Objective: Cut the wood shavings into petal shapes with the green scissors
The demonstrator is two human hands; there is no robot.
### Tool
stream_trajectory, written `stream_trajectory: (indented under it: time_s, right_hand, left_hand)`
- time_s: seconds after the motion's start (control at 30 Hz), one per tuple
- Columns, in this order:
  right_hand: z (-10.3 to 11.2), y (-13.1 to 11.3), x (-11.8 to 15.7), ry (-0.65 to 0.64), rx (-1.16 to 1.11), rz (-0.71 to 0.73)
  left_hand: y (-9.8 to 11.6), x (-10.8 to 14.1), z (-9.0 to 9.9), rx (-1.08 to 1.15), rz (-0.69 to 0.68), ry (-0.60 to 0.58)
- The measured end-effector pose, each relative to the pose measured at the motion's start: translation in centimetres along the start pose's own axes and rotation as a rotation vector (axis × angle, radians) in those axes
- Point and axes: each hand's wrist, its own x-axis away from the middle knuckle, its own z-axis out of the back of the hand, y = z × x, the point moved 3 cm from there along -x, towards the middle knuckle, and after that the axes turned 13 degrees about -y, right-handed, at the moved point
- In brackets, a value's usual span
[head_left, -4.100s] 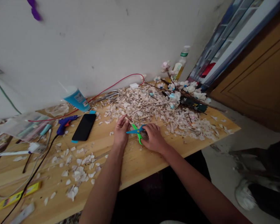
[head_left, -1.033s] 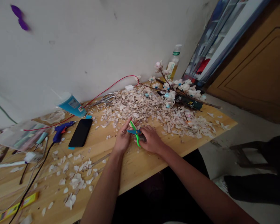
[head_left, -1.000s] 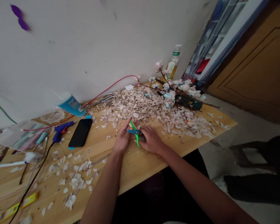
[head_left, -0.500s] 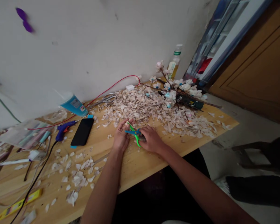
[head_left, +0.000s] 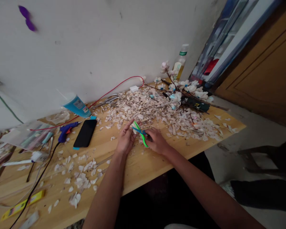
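Note:
My right hand is closed round the handles of green and blue scissors, whose blades point up and left. Their tips reach the fingers of my left hand. My left fingers are bent and pinched on something small and pale, perhaps a petal, mostly hidden by the fingers and blades. Just beyond both hands spreads a heap of pale dried petals or flakes. More loose pale petals lie on the wooden table left of my left forearm.
A black phone, a blue glue gun and a tilted blue cup are on the left. Flowering branches and a bottle stand at the back right. A yellow utility knife lies front left.
The scissor blades have closed from a wide spread to a narrow one around the left fingertips. Both hands stay in nearly the same place; the view has shifted slightly.

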Motion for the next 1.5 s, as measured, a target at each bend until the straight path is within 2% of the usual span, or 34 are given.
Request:
stream_trajectory:
  time_s: [0.2, 0.37, 0.7, 1.0, 1.17, 1.5]
  right_hand:
    - [-0.2, -0.5, 0.2, -0.033, 0.077, 0.029]
    - [-0.3, -0.9, 0.2, -0.063, 0.098, 0.065]
    - [-0.1, -0.6, 0.0, -0.026, 0.065, 0.013]
    - [-0.3, -0.8, 0.1, -0.05, 0.11, 0.005]
    - [-0.5, 0.0, 0.0, -0.023, 0.039, -0.001]
    - [-0.6, 0.5, 0.1, -0.001, -0.038, 0.037]
  left_hand:
    - [0.2, 0.1, -0.3, 0.047, -0.069, -0.027]
    - [0.2, 0.0, -0.2, 0.068, -0.103, 0.023]
    - [-0.4, -0.2, 1.4, 0.012, -0.055, 0.151]
    - [-0.2, -0.2, 0.8, 0.054, -0.093, 0.123]
    - [-0.5, -0.2, 1.0, 0.073, -0.05, 0.165]
    - [-0.7, -0.2, 0.8, 0.103, -0.031, 0.138]
